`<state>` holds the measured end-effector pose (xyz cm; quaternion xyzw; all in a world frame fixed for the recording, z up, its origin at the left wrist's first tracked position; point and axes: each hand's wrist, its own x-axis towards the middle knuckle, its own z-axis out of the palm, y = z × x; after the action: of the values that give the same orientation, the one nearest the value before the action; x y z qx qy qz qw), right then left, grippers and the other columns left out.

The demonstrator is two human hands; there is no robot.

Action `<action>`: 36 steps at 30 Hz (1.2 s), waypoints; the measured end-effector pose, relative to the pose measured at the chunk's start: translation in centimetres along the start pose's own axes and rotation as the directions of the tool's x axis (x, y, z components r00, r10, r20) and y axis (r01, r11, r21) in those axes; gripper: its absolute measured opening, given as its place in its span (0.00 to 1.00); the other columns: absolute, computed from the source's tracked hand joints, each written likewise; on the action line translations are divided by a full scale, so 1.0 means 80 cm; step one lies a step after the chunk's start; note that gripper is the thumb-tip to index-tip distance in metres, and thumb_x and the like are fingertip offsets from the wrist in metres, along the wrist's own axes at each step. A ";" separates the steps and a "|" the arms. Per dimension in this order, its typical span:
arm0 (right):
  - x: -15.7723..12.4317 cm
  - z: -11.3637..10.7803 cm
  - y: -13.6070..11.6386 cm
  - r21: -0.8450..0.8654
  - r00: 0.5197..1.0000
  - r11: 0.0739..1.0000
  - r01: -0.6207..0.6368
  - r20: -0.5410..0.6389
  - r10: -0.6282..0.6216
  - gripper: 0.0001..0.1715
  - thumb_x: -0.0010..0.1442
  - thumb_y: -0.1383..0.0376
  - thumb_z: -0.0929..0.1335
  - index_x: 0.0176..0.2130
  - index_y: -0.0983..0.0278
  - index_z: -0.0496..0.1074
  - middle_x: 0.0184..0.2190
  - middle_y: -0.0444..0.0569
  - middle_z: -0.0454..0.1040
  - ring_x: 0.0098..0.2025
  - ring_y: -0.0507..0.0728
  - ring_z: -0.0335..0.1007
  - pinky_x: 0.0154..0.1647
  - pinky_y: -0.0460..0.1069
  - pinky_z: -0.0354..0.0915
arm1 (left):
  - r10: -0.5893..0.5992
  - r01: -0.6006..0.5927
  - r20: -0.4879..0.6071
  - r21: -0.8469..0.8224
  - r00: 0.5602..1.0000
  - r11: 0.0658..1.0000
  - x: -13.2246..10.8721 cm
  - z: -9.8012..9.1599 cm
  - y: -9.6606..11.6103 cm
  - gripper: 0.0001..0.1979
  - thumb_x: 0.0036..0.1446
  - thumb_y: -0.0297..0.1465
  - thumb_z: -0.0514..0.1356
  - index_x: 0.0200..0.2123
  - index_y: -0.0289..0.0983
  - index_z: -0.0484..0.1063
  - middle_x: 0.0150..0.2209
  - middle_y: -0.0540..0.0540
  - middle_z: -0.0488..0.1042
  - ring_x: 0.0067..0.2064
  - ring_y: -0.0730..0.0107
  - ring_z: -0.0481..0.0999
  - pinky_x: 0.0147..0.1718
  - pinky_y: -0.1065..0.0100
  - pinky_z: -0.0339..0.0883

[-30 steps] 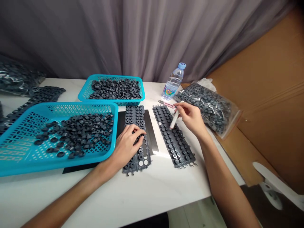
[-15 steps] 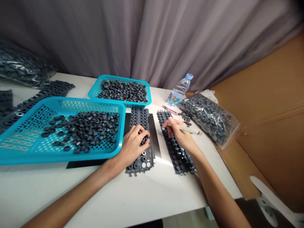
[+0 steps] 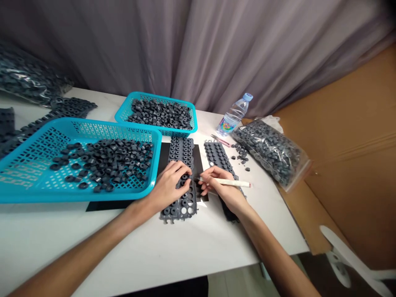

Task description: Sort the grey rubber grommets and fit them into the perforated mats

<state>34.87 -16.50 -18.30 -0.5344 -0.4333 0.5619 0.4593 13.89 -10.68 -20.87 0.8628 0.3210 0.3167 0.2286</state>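
Note:
My left hand [image 3: 171,181] lies over a grey perforated strip [image 3: 177,212] filled mostly with small ring-shaped parts. Its fingers are curled, thumb and forefinger close together at a dark ring; whether they grip it is not clear. Several round holes at the strip's near end show white through them. My right hand [image 3: 224,189] is closed around a white pen-shaped tool [image 3: 233,181], held nearly level. The tool's dark tip points left, just beside the strip. Under my right hand and forearm runs a second grey strip [image 3: 218,154], partly hidden.
Two blue baskets [image 3: 93,197] [image 3: 194,119] hold dark ring parts. Small snips [image 3: 221,140], a water bottle [image 3: 233,115] and loose bits [image 3: 241,152] lie at the right back. A bag of parts [image 3: 269,148] rests beside cardboard [image 3: 346,152]. Another bag [image 3: 27,78] stands far left.
My right hand has moved left and down with the pen-shaped tool, from above the right strip to the left strip's edge. My left hand stays at the left strip. The view has shifted slightly.

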 end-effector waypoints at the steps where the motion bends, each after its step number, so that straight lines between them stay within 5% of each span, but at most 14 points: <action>1: 0.000 0.001 -0.002 0.005 1.000 1.000 -0.009 -0.006 0.009 0.16 0.59 0.56 0.77 0.40 0.63 0.75 0.32 0.47 0.79 0.29 0.54 0.77 0.33 0.49 0.76 | 0.000 0.000 -0.007 -0.002 1.000 1.000 0.000 0.000 0.000 0.07 0.63 0.23 0.58 0.43 0.38 0.71 0.42 0.46 0.73 0.48 0.60 0.71 0.53 0.57 0.66; 10: -0.003 -0.001 -0.001 0.021 0.999 0.999 -0.029 0.032 0.029 0.16 0.58 0.54 0.78 0.37 0.63 0.78 0.37 0.48 0.80 0.36 0.55 0.78 0.43 0.50 0.74 | 0.024 -0.024 -0.032 0.011 0.999 1.000 -0.003 0.002 0.000 0.07 0.65 0.23 0.59 0.44 0.37 0.72 0.43 0.45 0.74 0.48 0.59 0.71 0.53 0.57 0.67; 36: 0.005 0.007 0.006 -0.031 1.000 0.999 0.009 0.008 -0.009 0.13 0.60 0.56 0.76 0.36 0.64 0.76 0.32 0.47 0.79 0.33 0.53 0.76 0.40 0.49 0.71 | 0.033 -0.033 -0.004 0.079 0.999 0.996 -0.001 0.002 0.002 0.06 0.67 0.25 0.57 0.43 0.37 0.73 0.43 0.44 0.75 0.48 0.58 0.72 0.52 0.56 0.69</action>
<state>34.28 -16.23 -18.79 -0.5374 -0.4462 0.5550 0.4517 14.06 -10.88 -20.88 0.8756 0.3195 0.3096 0.1883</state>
